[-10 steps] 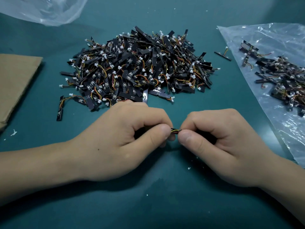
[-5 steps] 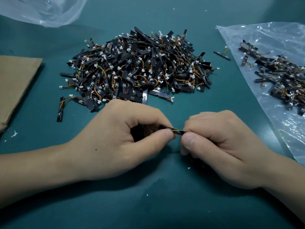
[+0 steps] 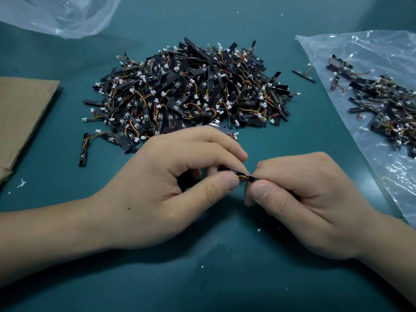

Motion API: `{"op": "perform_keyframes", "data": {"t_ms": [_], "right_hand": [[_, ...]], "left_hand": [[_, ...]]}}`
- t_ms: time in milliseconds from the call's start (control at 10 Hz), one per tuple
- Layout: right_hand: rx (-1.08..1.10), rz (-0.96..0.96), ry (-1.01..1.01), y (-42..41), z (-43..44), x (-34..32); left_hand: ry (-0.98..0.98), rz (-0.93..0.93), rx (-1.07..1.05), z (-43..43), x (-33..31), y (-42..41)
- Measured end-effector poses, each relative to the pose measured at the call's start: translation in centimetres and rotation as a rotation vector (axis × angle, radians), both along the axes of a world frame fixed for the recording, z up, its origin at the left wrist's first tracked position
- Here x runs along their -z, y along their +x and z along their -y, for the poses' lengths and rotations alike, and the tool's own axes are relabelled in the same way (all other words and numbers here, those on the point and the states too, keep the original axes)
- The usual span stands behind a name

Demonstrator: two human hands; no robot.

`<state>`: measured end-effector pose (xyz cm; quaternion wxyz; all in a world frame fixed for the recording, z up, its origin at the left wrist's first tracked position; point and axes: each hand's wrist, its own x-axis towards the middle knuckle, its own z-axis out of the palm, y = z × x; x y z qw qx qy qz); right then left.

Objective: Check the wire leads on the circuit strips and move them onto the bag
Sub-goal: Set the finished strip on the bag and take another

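Note:
A small black circuit strip (image 3: 242, 176) with red and yellow wire leads is held between both hands, low over the green table. My left hand (image 3: 171, 190) pinches its left end between thumb and fingers. My right hand (image 3: 308, 199) pinches its right end; most of the strip is hidden by the fingers. Behind the hands lies a big pile of black strips (image 3: 191, 93) with coloured leads and white plugs. A clear plastic bag (image 3: 369, 55) lies flat at the right, with several strips (image 3: 387, 102) on it.
A brown cardboard sheet (image 3: 20, 113) lies at the left edge. A crumpled clear bag (image 3: 60, 14) is at the top left. One lone strip (image 3: 304, 75) lies between the pile and the flat bag. White crumbs dot the green table (image 3: 202, 278).
The strip has been drawn out further between the hands, so more of it shows. My left fingers have uncurled and lifted a little; the right hand moved slightly right.

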<state>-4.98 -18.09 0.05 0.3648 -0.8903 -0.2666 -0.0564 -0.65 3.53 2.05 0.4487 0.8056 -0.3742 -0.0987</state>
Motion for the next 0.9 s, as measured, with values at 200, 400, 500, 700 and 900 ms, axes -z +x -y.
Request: {"op": "perform_keyframes", "data": {"t_ms": [200,400,500,700,900], "right_hand": [[0.026,0.015,-0.033,0.00,-0.06,0.01],[0.033,0.008,-0.038,-0.05,-0.13,0.13],[0.038,0.016,-0.037,0.00,-0.15,0.15],[0.046,0.018,-0.042,-0.04,-0.11,0.25],[0.042,0.021,-0.036,-0.09,-0.02,0.21]], "left_hand": [[0.055,0.026,0.003,-0.23,0.66,0.08],[-0.012,-0.062,-0.007,0.26,-0.11,-0.29],[-0.011,-0.031,-0.052,0.67,-0.25,-0.55],[-0.111,-0.195,-0.075,0.24,0.68,-0.58],[-0.031,-0.096,-0.070,-0.02,0.50,-0.42]]}}
